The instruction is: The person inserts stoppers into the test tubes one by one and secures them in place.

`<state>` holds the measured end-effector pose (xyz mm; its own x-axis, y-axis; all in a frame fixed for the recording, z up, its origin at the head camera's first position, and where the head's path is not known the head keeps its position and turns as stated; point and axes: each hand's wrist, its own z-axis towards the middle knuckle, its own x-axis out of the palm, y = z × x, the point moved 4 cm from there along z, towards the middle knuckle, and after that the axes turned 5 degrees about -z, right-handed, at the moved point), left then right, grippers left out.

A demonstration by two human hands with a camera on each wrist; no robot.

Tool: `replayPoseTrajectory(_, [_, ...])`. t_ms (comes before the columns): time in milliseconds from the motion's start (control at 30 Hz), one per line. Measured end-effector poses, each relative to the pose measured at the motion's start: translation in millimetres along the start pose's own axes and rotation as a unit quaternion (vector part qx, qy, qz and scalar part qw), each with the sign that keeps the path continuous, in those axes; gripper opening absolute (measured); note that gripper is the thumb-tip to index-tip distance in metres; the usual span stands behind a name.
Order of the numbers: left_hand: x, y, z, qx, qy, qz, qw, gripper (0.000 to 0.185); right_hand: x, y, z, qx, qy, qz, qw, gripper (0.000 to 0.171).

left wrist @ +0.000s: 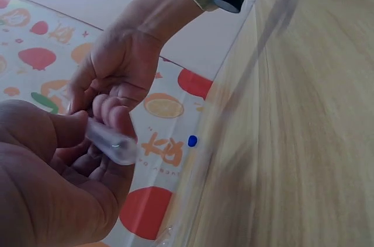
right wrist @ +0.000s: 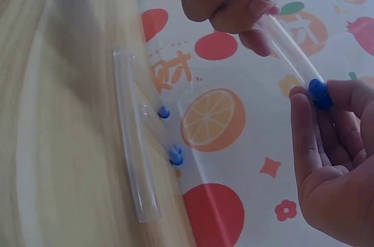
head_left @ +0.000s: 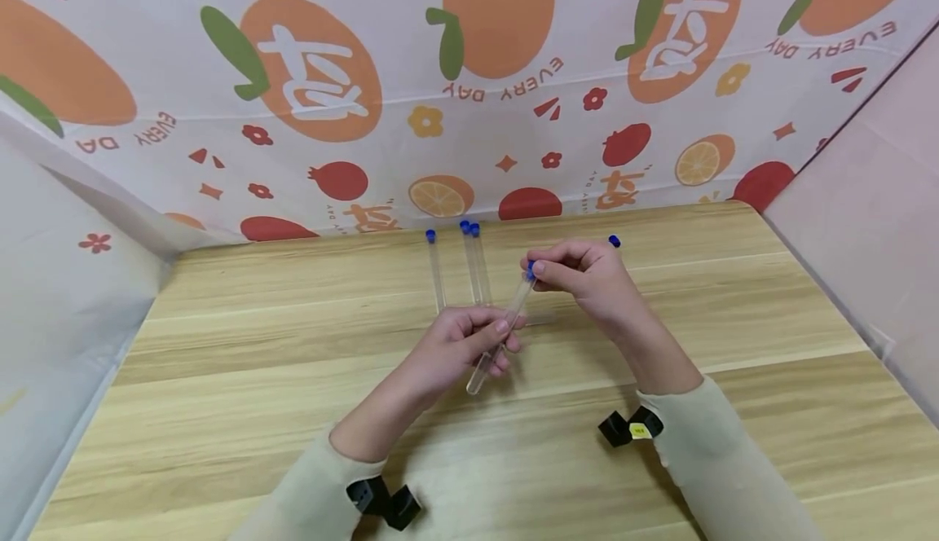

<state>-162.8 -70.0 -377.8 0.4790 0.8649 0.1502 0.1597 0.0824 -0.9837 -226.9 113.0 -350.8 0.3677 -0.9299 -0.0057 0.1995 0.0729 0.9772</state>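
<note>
My left hand (head_left: 469,341) grips a clear test tube (head_left: 478,374) around its body, the rounded end sticking out below the fingers. At the tube's upper end, the thumb and fingers of my right hand (head_left: 587,276) pinch a blue cap (right wrist: 319,94), which sits at the mouth. The tube slants up to the right, held above the table. In the left wrist view the tube's rounded end (left wrist: 120,149) points toward the camera. Behind the left hand lies an uncapped test tube (right wrist: 134,142), partly hidden in the head view.
Farther back on the wooden table (head_left: 242,411) lie a capped tube (head_left: 436,272) and, right of it, two capped tubes (head_left: 477,268) side by side. A loose blue cap (head_left: 614,241) lies beyond the right hand. A fruit-printed curtain (head_left: 396,142) hangs along the back edge.
</note>
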Motion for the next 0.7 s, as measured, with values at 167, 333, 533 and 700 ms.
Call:
replayPoseTrajectory(167, [3.8,1.6,-0.3,-0.002,-0.002,0.005,1.0000,0.030,5.6,-1.6,-0.3,0.013,-0.001,-0.013,1.000,0.007])
replayPoseTrajectory(333, [2.3,4.9,0.7,-0.003,-0.010,0.007,0.9999,0.031,4.7,-0.3,-0.4,0.011,0.004,-0.040,0.999,0.012])
replayPoseTrajectory(533, [1.5,6.9,2.4,-0.015,-0.009,-0.006,0.9998,0.032,-1.9,1.8,-0.2,0.015,-0.022,-0.068,0.997,0.020])
replayPoseTrajectory(700, [1.7,6.0,3.3,-0.009,-0.017,-0.009,0.9998,0.029,-1.5,1.0,0.8,0.023,-0.027,-0.066,0.997,0.018])
